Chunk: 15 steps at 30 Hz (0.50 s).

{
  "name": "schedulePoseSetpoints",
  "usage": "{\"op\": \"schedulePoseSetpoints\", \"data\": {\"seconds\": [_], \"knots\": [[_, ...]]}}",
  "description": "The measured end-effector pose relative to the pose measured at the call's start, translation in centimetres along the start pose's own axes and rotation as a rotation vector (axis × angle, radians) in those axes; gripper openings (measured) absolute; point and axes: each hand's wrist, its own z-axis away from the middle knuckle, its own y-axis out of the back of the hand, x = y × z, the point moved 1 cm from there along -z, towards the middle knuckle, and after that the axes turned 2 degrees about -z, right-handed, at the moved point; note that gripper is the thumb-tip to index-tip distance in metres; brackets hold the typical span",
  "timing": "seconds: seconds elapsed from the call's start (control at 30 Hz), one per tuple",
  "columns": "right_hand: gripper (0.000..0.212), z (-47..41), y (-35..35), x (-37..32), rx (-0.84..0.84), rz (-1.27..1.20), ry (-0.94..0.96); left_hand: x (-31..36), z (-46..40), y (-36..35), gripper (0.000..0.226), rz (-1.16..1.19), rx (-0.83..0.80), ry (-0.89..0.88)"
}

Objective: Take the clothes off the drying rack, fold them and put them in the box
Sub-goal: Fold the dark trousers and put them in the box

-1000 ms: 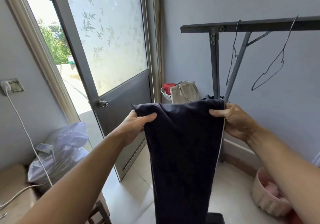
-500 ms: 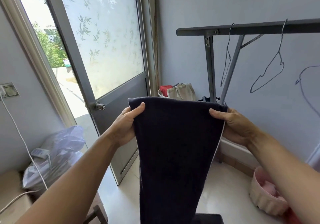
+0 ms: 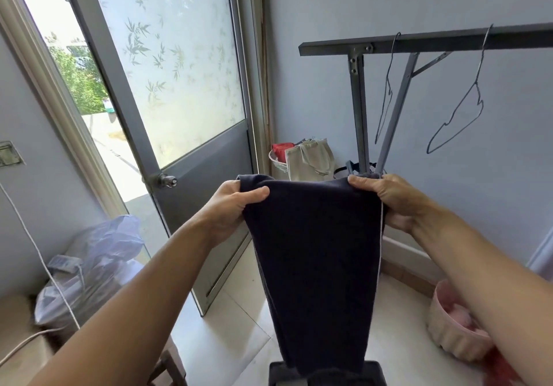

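Observation:
A dark navy garment (image 3: 317, 260) hangs straight down in front of me, held up by its top edge. My left hand (image 3: 230, 209) pinches the top left corner, thumb lying over the front of the cloth. My right hand (image 3: 389, 200) grips the top right corner, where a thin white edge runs down the side. The grey metal drying rack (image 3: 419, 43) stands behind at the right with two bare wire hangers (image 3: 457, 116) on its bar. A dark box (image 3: 326, 373) shows at the bottom edge, under the garment's lower end.
A grey door with frosted glass (image 3: 179, 86) stands ajar at the left. A beige tote bag (image 3: 309, 161) and a white basket sit in the far corner. A pink ribbed basket (image 3: 449, 329) is at the lower right; a plastic bag (image 3: 95, 263) and a white cord at the lower left.
Both hands have come closer together on the garment's top edge, which now sags less wide. My left thumb has shifted further over the front of the cloth.

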Motion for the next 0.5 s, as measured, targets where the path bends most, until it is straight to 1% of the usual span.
{"op": "schedulePoseSetpoints", "data": {"seconds": [0.03,0.1,0.17,0.23,0.3,0.37,0.4,0.47,0.5], "knots": [[0.02,0.0,0.1,0.2,-0.018,-0.068,0.001,-0.2,-0.1,-0.3,0.03,0.094,0.018,0.026],[0.032,0.3,0.2,0.5,-0.101,-0.145,0.037,-0.5,-0.2,-0.8,0.043,0.214,-0.008,0.045],[0.033,0.6,0.2,0.6,-0.125,-0.072,0.081,-0.5,-0.2,-1.2,0.046,0.185,-0.024,0.008],[0.025,0.5,-0.1,0.4,-0.052,0.029,0.111,-0.2,-0.6,-1.4,0.042,0.098,0.069,-0.046],[0.019,0.1,-0.3,0.1,0.039,0.06,0.138,0.1,-1.1,-1.6,0.037,0.012,0.208,-0.068],[0.012,-0.4,-0.4,0.0,0.143,0.075,0.121,0.4,-1.4,-1.8,0.04,-0.059,0.331,-0.067],[0.013,-0.8,-0.3,0.2,0.209,0.084,0.105,0.4,-1.5,-1.8,0.046,-0.09,0.381,-0.075],[0.023,-1.6,0.0,0.6,0.319,0.072,0.089,0.5,-1.5,-1.6,0.059,-0.148,0.44,-0.109],[0.032,-1.7,-0.1,0.8,0.357,0.047,0.097,0.7,-1.3,-1.6,0.06,-0.173,0.44,-0.128]]}}
